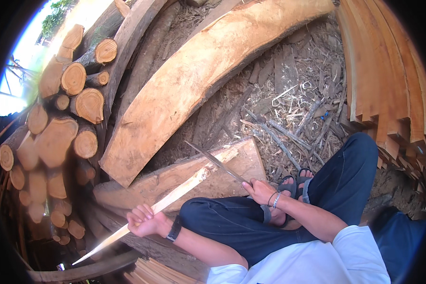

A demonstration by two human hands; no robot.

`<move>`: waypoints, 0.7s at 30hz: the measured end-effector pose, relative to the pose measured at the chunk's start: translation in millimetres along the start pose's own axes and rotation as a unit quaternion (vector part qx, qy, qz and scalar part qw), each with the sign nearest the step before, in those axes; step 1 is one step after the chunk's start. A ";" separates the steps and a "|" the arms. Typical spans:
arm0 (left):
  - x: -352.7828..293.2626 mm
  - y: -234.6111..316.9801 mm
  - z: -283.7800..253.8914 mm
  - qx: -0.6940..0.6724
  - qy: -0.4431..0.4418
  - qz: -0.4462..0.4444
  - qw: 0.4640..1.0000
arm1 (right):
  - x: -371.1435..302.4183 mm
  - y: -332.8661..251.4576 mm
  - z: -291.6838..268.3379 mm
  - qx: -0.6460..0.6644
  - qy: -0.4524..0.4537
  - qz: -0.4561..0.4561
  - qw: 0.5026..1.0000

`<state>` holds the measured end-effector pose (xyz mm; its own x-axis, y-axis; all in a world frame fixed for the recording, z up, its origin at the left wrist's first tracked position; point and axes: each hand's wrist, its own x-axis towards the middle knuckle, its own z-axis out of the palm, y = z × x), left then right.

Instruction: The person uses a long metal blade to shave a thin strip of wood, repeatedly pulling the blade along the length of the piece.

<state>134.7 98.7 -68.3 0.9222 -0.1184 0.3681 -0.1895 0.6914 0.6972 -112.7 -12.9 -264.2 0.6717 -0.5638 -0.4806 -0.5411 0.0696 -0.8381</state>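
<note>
My left hand [146,223] is wrapped round a pale, peeled wooden stick [179,190], which slants from a sharp point at lower left to a rougher end at upper right. My right hand [259,191] grips a long, dark-bladed knife [226,169]; its handle is hidden in the fist. The blade points up and left and crosses over the stick near its rough end. In this single view I cannot tell whether blade and wood touch. Beneath the stick's upper part lies a thick wooden slab [248,163] with a flat sawn face.
A large curved slab [175,99] lies beyond my hands. Cut logs [89,105] are stacked at left, and sawn planks [378,61] at right. Wood shavings [288,71] and loose sticks [281,142] litter the ground near my sandalled feet [288,184]. Thin strips [158,273] lie at the lower edge.
</note>
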 end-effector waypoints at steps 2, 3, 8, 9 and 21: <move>-1.6 1.1 0.8 -0.007 0.005 0.003 1.000 | -2.0 -5.9 5.2 -0.001 -0.008 -0.007 1.000; -1.4 0.8 0.2 -0.011 -0.003 -0.001 1.000 | -5.0 -12.9 7.0 -0.001 -0.011 -0.010 1.000; -4.2 3.3 6.6 0.004 0.006 0.004 1.000 | -5.3 -4.0 4.5 -0.021 -0.003 -0.014 1.000; -4.3 2.0 8.7 0.003 0.003 0.002 1.000 | 0.9 0.1 1.6 -0.008 0.007 -0.002 1.000; -2.9 0.3 3.2 -0.015 -0.066 -0.008 0.998 | 3.5 6.9 6.7 0.014 0.006 -0.013 1.000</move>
<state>130.9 97.0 -67.2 0.8726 -0.2205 0.4358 -0.1635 0.7089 0.6861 -110.7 -8.8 -273.4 0.6795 -0.5752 -0.4555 -0.5087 0.0779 -0.8574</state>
